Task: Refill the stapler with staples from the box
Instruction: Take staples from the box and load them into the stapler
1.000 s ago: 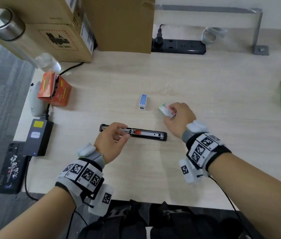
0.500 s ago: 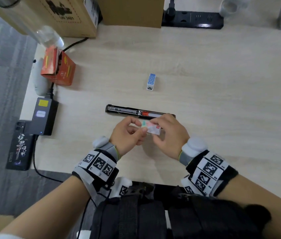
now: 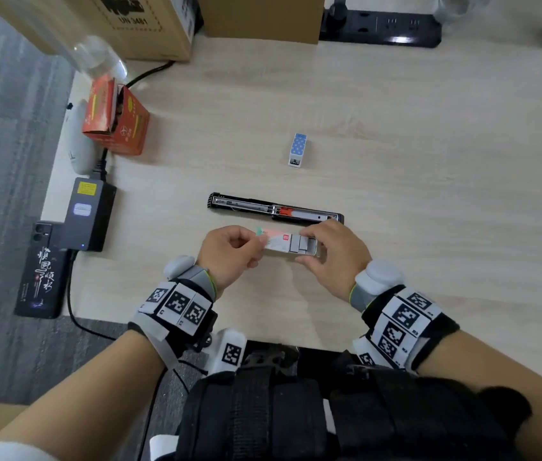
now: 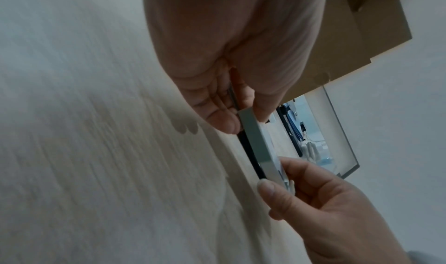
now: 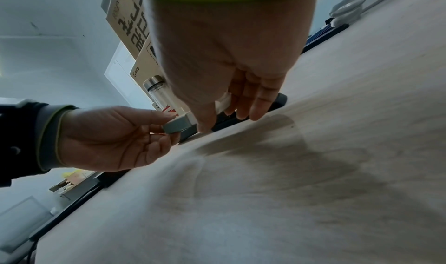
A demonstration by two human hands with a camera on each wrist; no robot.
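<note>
Item: small white cardboard staple box with red and green print (image 3: pixel 276 242), held just above the pale wood-grain bench (image 3: pixel 396 134) at lower centre of the head view. Left hand (image 3: pixel 229 254) pinches the printed sleeve end between thumb and curled fingers; right hand (image 3: pixel 332 257) pinches the grey inner tray (image 3: pixel 301 244), which stands partly drawn out of the sleeve. Item: long black stapler, lying opened flat with its metal magazine and red pusher exposed (image 3: pixel 276 211), on the bench just beyond both hands, at frame centre. Item: small blue-and-white dotted box (image 3: pixel 297 149), upright, further up the frame, well apart. Hazards, judged: if the tray comes free of the sleeve abruptly, staple strips could spill onto the bench or break into short pieces; a tilted tray would cause the same loss. The right hand's outer fingers hang close to the stapler's near end, so a jerk could knock it askew and turn the open magazine away. A strip pinched too hard could snap; staples themselves cannot be made out in the tray from any view.
</note>
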